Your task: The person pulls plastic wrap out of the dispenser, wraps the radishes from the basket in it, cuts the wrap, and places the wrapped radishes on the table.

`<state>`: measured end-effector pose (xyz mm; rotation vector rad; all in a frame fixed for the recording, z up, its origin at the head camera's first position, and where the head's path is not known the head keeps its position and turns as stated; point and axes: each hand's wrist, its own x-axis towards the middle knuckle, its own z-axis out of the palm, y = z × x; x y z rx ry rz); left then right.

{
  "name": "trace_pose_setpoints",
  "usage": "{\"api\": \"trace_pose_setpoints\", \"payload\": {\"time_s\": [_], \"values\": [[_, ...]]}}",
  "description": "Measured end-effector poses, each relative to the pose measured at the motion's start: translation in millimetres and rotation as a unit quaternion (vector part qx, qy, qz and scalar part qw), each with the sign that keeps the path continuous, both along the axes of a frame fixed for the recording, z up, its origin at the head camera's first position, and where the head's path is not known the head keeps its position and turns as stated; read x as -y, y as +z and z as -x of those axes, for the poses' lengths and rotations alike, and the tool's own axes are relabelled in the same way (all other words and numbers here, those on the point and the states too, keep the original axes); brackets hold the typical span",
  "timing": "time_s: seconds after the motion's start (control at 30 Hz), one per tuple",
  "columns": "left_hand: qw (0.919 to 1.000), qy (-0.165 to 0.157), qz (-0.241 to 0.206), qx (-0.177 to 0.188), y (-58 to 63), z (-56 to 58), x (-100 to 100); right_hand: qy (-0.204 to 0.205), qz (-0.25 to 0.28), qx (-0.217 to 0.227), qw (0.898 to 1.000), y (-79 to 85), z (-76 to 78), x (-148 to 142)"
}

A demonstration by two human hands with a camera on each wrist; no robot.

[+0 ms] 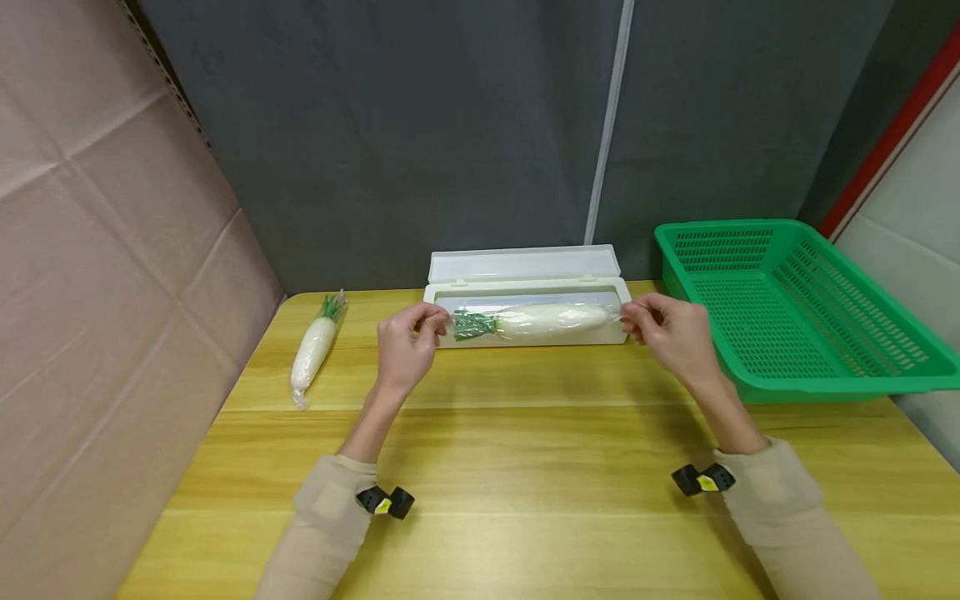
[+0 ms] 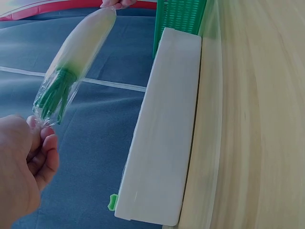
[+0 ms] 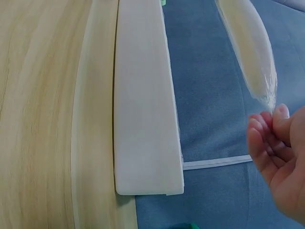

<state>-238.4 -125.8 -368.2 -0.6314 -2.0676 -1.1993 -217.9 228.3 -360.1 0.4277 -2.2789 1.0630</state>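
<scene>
A white radish (image 1: 553, 321) with green leaf stubs is wrapped in clear film and held level in the air between both hands. My left hand (image 1: 407, 346) pinches the twisted film at the leafy end, seen closely in the left wrist view. At the other end my right hand (image 1: 672, 340) pinches the film's gathered tip. Behind and below the radish, in the head view, stands a long white box (image 1: 527, 287) with its lid raised; the wrist views show only its plain outer side, and the radish partly hides its inside.
Another film-wrapped radish (image 1: 313, 350) lies on the wooden table (image 1: 517, 467) at the left. A green plastic basket (image 1: 795, 387) with slotted walls stands at the right. Grey cloth (image 1: 375, 150) hangs close behind the box.
</scene>
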Motion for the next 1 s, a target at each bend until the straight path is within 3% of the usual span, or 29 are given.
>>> {"api": "trace_pose_setpoints", "payload": {"time_s": [0.2,0.4,0.5,0.6,0.67,0.83,0.93,1.0], "values": [[0.9984,-0.017,-0.034,0.043,1.3,-0.3,-1.5,0.085,0.072,0.059,0.992,-1.9,0.5,1.7],[0.9955,-0.037,-0.053,0.069,2.2,-1.5,-4.1,0.201,0.177,0.109,0.957,-2.5,1.2,2.4],[0.9940,-0.042,-0.063,0.079,2.6,-2.2,-4.7,0.231,0.217,0.143,0.938,-1.2,1.7,2.6],[0.9927,-0.045,-0.071,0.086,4.0,-3.0,-5.6,0.234,0.231,0.179,0.927,0.8,1.6,2.4],[0.9920,-0.047,-0.075,0.089,5.2,-3.3,-6.5,0.224,0.218,0.199,0.929,2.0,1.3,2.7],[0.9896,-0.069,-0.092,0.087,6.8,-2.7,-9.4,0.175,0.120,0.237,0.948,3.8,0.9,6.6],[0.9869,-0.085,-0.105,0.088,7.6,-2.9,-11.4,0.156,0.083,0.249,0.952,3.4,1.2,9.4],[0.9849,-0.089,-0.111,0.098,14.7,-9.8,-14.6,0.152,0.079,0.248,0.953,2.5,1.3,10.8]]}}
